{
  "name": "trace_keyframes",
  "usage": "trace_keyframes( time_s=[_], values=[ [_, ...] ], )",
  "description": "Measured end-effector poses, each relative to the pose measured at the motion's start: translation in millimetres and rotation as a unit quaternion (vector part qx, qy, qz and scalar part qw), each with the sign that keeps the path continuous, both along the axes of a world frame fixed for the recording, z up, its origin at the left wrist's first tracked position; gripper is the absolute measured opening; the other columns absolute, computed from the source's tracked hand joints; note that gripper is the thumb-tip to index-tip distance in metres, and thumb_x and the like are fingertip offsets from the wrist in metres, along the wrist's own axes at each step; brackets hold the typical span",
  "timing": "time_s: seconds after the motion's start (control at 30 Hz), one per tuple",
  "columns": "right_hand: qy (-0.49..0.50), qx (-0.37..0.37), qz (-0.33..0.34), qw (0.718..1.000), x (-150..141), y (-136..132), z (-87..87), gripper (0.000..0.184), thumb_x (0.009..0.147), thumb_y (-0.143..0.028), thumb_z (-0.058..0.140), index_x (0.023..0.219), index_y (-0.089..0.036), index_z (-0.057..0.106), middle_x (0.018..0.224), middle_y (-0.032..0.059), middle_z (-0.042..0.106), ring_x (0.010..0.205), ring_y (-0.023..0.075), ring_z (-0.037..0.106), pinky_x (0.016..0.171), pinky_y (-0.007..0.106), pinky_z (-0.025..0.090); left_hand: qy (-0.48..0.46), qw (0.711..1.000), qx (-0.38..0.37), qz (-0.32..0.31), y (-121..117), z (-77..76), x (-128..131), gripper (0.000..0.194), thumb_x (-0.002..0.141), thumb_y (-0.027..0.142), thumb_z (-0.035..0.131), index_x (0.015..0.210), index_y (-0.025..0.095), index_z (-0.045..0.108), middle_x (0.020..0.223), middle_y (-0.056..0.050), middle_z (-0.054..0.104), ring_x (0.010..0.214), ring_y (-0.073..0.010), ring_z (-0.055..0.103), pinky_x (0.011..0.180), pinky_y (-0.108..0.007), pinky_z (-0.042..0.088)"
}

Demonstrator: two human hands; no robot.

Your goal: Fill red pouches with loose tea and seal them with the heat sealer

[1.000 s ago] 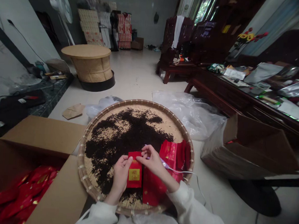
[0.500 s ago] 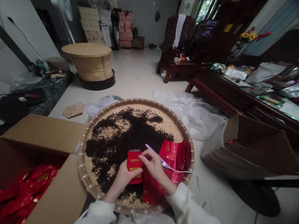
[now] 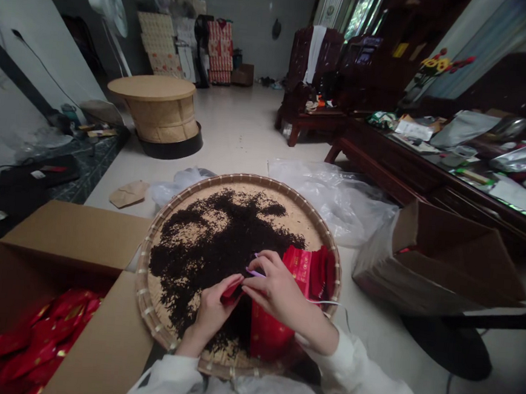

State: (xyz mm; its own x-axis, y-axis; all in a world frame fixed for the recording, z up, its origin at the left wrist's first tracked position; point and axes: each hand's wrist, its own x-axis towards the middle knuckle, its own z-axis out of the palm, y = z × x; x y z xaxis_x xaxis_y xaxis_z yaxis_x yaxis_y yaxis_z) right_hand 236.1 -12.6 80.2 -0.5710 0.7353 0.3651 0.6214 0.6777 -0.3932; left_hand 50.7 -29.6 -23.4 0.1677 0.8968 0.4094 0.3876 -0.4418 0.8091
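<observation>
Red foil pouch (image 3: pixel 232 293) sits gripped in our left hand (image 3: pixel 210 317), narrowly closed, above black loose tea (image 3: pixel 205 241) in a round woven bamboo tray (image 3: pixel 145 309). Our right hand (image 3: pixel 278 283) holds a slim lilac wand (image 3: pixel 251 272) on a white cable (image 3: pixel 327 302), mostly hidden by fingers. Further red pouches (image 3: pixel 270 331) lie within reach, lower right of the tray. The held pouch's mouth cannot be seen.

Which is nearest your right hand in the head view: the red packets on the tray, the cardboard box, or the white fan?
From the right hand, nearest first:
1. Red packets, right beside it on the bamboo tray.
2. Cardboard box, to the left.
3. White fan, far back by the wall.
</observation>
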Motion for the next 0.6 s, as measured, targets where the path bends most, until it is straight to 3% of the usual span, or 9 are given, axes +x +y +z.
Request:
trace_keyframes(
  time_s=[0.1,0.2,0.33,0.5,0.6],
  values=[
    [-0.158,-0.089,-0.002,0.983,-4.5,3.3,7.1,0.019,0.079,-0.039,0.07,0.084,-0.021,0.074,0.091,0.0092,0.065,0.1,0.0273,0.053,0.079,0.037,0.047,0.037,0.997,0.06,-0.011,2.5,-5.9,-2.4,0.041,0.08,0.012,0.059,0.12,0.022,0.062,0.108,-0.007,0.074,0.094,-0.0202,0.072,0.086,-0.029,0.057],
    [-0.256,-0.129,-0.034,0.957,-15.2,4.0,11.2,0.025,0.079,-0.041,0.07,0.085,-0.017,0.073,0.086,0.01,0.067,0.088,0.026,0.059,0.074,0.035,0.046,0.06,0.993,0.099,-0.018,4.8,-9.1,-4.0,0.044,0.082,0.011,0.057,0.125,0.022,0.058,0.111,-0.009,0.073,0.097,-0.0212,0.071,0.087,-0.03,0.057],
    [-0.275,-0.129,-0.069,0.95,-28.1,6.1,7.3,0.021,0.081,-0.035,0.069,0.085,-0.014,0.072,0.087,0.0113,0.068,0.09,0.0262,0.06,0.075,0.034,0.044,0.087,0.992,0.091,-0.023,6.2,-11.1,-4.5,0.046,0.083,0.01,0.053,0.127,0.022,0.057,0.112,-0.008,0.073,0.098,-0.0217,0.071,0.088,-0.03,0.057],
    [-0.256,-0.116,-0.065,0.958,-28.7,13.3,-6.2,0.019,0.077,-0.033,0.071,0.085,-0.016,0.072,0.091,0.0112,0.068,0.096,0.0267,0.057,0.08,0.035,0.041,0.116,0.993,0.02,-0.009,5.9,-13.8,-4.1,0.056,0.079,0.005,0.05,0.132,0.023,0.053,0.114,-0.008,0.072,0.096,-0.0215,0.071,0.084,-0.028,0.057],
    [-0.257,-0.122,-0.057,0.957,-27.0,17.4,-11.4,0.01,0.078,-0.023,0.068,0.084,-0.016,0.073,0.093,0.0107,0.069,0.097,0.0261,0.057,0.079,0.034,0.04,0.123,0.992,-0.017,-0.003,5.4,-14.0,-2.8,0.06,0.078,0.003,0.05,0.135,0.022,0.05,0.109,-0.009,0.073,0.091,-0.0215,0.072,0.078,-0.027,0.057]
  ],
)
